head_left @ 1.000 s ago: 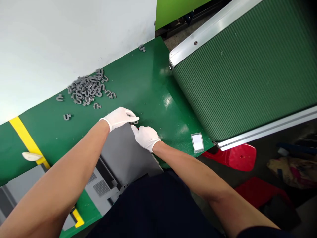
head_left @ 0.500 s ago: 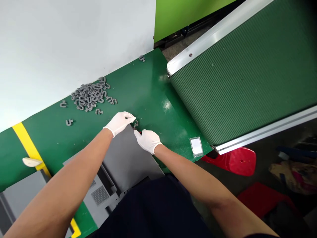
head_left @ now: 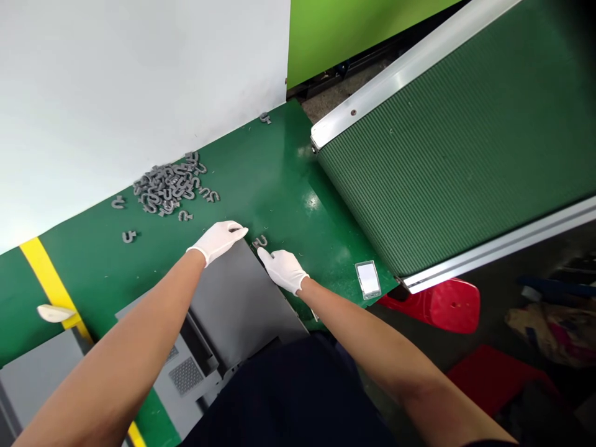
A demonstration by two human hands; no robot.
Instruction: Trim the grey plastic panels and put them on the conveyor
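Observation:
My left hand (head_left: pixel 218 241), in a white glove, is closed with its fingertips together at the far corner of a large grey panel (head_left: pixel 242 292). A small grey U-shaped clip (head_left: pixel 262 241) lies just past that corner, near the fingertips of both hands. My right hand (head_left: pixel 285 270), gloved too, is closed beside the panel's right edge. Its thumb points at the clip, and whatever the curled fingers hold is hidden. Grey parts with a patterned grille (head_left: pixel 186 375) lie left of the panel, partly behind my left arm.
A pile of grey U-shaped clips (head_left: pixel 167 186) sits against the white wall, with several loose around it. A ribbed green conveyor (head_left: pixel 456 149) slopes up at the right. A clear card holder (head_left: pixel 368 279) lies near the table's edge, above a red stool (head_left: pixel 454 305). A whitish object (head_left: pixel 54 313) rests on yellow tape.
My hands have drawn slightly apart, the left moving left and the right moving right. The clip shows more fully between them. A bit of red by my right fingers is no longer visible.

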